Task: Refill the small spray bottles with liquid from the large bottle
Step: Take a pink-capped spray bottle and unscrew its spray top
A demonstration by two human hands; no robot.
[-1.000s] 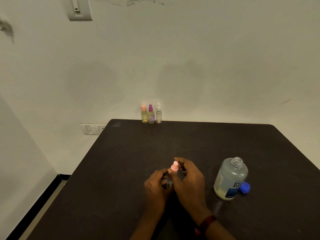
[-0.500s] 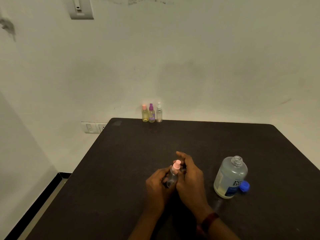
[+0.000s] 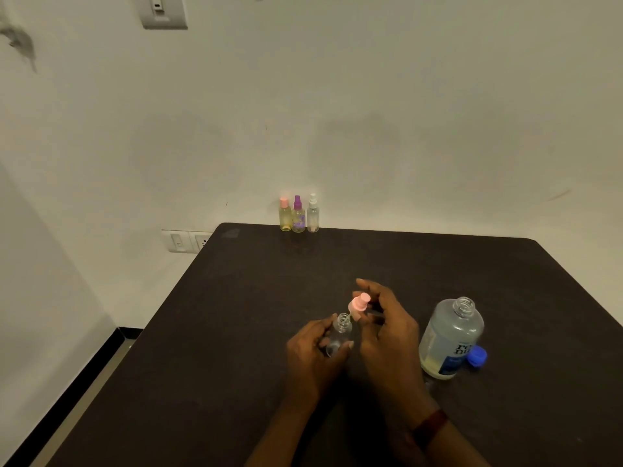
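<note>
My left hand (image 3: 312,355) grips a small clear spray bottle (image 3: 338,335) near the middle of the dark table (image 3: 219,332); its neck is uncovered. My right hand (image 3: 387,332) holds the pink spray cap (image 3: 360,304) just above and right of that neck, its thin tube still reaching toward the opening. The large clear bottle (image 3: 450,337) with a blue label stands uncapped to the right, partly filled with liquid. Its blue cap (image 3: 477,356) lies beside its base.
Three small spray bottles stand in a row at the table's far edge by the wall: a pink-capped one (image 3: 285,214), a purple-capped one (image 3: 298,215) and a white-capped one (image 3: 313,214). A wall socket (image 3: 185,241) sits left of the table.
The pink spray cap was on the small bottle before. My right hand has since lifted it off up and to the right, leaving the neck uncovered. My left hand kept hold of the bottle.
</note>
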